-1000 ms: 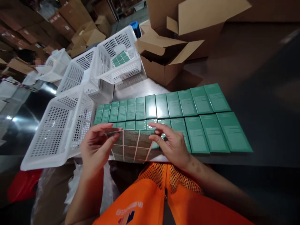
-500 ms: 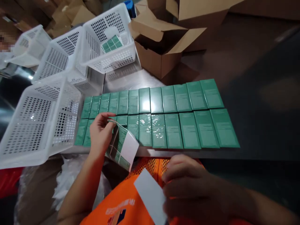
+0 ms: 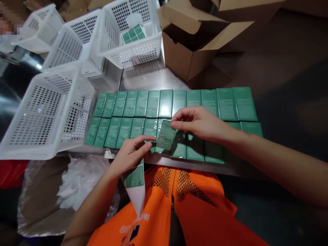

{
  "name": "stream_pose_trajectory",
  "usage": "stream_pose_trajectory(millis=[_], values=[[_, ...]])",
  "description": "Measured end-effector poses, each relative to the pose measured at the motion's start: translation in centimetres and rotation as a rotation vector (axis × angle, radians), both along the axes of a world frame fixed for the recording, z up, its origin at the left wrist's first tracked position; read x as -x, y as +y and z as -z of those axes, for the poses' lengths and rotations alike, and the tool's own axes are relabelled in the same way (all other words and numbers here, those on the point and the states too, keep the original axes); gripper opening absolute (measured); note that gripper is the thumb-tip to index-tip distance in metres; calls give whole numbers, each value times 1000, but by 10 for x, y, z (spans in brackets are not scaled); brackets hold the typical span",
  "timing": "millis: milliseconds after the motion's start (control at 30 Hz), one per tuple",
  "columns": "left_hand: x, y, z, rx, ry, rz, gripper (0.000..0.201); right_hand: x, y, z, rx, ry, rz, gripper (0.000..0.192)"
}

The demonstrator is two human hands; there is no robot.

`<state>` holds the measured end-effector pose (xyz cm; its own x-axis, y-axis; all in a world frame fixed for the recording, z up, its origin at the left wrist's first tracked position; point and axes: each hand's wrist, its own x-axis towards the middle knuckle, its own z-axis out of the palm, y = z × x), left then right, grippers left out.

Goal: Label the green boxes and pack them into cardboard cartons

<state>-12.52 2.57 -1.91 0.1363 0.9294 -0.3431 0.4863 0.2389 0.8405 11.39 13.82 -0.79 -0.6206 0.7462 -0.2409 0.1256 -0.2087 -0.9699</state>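
Observation:
My right hand [image 3: 197, 123] pinches the upper right corner of a green sticker [image 3: 165, 136] between thumb and fingertips. The sticker is tilted over the front row of green boxes [image 3: 123, 128]; whether it touches one I cannot tell. My left hand [image 3: 132, 153] is closed on a sheet of green stickers [image 3: 135, 178], which hangs curled below it in front of the table edge. The left index finger and thumb point toward the sticker's left side. Two rows of flat green boxes lie side by side, several in each, partly covered by my right hand and forearm.
White perforated baskets [image 3: 57, 143] stand at the left and back; one further basket [image 3: 156, 46] holds more sticker sheets [image 3: 133, 34]. Behind the boxes is an open cardboard box [image 3: 176, 58] on the metal table [image 3: 151, 78]. A plastic-lined bin [image 3: 43, 201] sits lower left.
My right hand has moved up from beside the vest, where it held a white piece, to over the front row with a green sticker. My left hand has shifted right with the sheet.

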Motion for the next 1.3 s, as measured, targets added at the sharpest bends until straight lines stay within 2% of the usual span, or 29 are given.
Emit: stream_pose_trajectory(millis=[100,200,267,367,467,600,833,1033,1100,1233,1300], values=[[1,-7,3,16,-20,11,34,13,-2,3,39,-7,-24,38],[-4,-7,3,12,32,5,33,18,-6,9,-18,-51,-29,39],[-9,-6,4,52,51,-7,35,18,-8,14,-152,-140,-12,33],[-15,-4,8,113,94,-17,37,20,-9,21,-432,-342,23,18],[-19,-3,15,141,139,-7,39,23,-7,26,-558,-476,-8,12],[-21,-1,20,179,193,4,39,26,-5,33,-570,-526,-41,13],[-24,5,15,224,243,22,38,28,-3,36,-601,-586,-53,15],[-29,11,11,188,336,50,37,30,-9,38,-653,-603,-65,17],[-33,13,9,156,423,89,34,30,-11,42,-701,-593,-11,15],[-32,11,3,131,594,169,38,30,-9,50,-738,-571,150,52],[-26,7,-1,95,633,126,40,28,-8,48,-691,-550,123,51]])
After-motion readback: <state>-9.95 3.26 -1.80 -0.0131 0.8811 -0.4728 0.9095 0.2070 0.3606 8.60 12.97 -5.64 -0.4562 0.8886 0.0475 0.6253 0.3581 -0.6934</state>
